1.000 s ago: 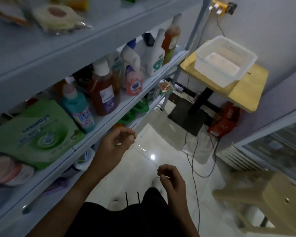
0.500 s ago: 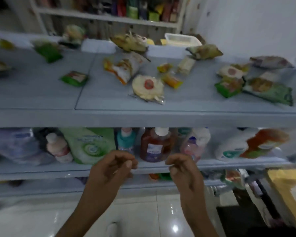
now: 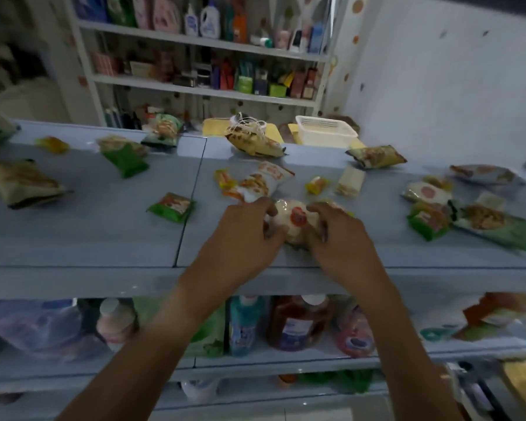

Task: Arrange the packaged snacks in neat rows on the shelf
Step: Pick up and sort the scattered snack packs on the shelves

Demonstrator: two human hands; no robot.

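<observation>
both hands (image 3: 289, 229) curled round the pale snack packet (image 3: 293, 218)

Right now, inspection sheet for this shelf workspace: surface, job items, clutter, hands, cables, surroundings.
Surface: grey top shelf, two panels with a seam between them.
Job's things: round pale snack pack with a red label, near the front edge; small green packet to its left; orange-and-white pouch behind it; more packets scattered at odd angles, no rows yet.
Clutter: white basket beyond the back edge.
Hands: left hand and right hand both grip the round pack, one on each side.
Cables: nothing seen.
Surroundings: bottles on the lower shelf; stocked wall shelving behind; white wall to the right.
</observation>
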